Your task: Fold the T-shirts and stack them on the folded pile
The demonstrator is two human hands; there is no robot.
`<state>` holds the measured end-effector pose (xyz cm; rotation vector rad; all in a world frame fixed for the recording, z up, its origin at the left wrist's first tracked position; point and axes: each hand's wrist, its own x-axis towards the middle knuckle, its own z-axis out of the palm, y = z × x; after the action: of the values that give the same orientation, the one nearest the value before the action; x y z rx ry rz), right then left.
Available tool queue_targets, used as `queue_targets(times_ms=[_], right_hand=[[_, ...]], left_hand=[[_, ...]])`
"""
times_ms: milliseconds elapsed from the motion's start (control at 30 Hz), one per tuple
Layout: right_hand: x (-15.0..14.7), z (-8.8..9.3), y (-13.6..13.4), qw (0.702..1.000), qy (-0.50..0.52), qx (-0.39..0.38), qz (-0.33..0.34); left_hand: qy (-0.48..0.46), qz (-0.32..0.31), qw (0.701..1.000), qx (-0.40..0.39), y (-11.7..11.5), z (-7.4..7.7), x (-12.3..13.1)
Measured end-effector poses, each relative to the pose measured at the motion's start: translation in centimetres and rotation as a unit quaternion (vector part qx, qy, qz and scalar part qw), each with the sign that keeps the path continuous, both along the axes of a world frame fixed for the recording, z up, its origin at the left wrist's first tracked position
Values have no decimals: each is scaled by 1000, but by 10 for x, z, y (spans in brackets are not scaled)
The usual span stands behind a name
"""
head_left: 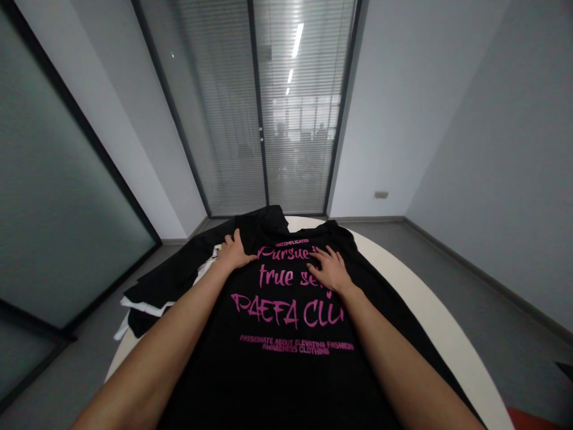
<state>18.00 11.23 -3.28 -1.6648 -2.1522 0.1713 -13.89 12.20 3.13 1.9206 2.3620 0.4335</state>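
A black T-shirt [286,334] with pink lettering lies spread flat on a round white table [430,310]. My left hand [233,252] rests palm down near the shirt's upper left edge, fingers stretched out. Palm down too, my right hand [330,269] lies on the pink print near the shirt's upper middle, its fingers spread. Neither hand grips the cloth. Both forearms reach across the shirt from the near edge.
A heap of black and white garments [165,292] hangs over the table's left side. Glass partitions [54,197] stand to the left and a glass door with blinds [264,119] is straight ahead. Grey floor [492,322] surrounds the table. Something red-orange [537,418] shows at the bottom right.
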Motion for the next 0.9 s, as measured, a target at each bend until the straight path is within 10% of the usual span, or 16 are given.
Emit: queue_targets(times_ms=[333,667,900], right_hand=[[1,1,-2,1000,-11,1,8],[-3,7,-6,998,-37,52,-3],[-39,65,-50,962,-60,-19,264]], left_hand=[[-117,133,978,111,11,0,-62],[-57,-21,979,194,-16,-29,-23],[69,-58,976,200,-64,-29,-17]])
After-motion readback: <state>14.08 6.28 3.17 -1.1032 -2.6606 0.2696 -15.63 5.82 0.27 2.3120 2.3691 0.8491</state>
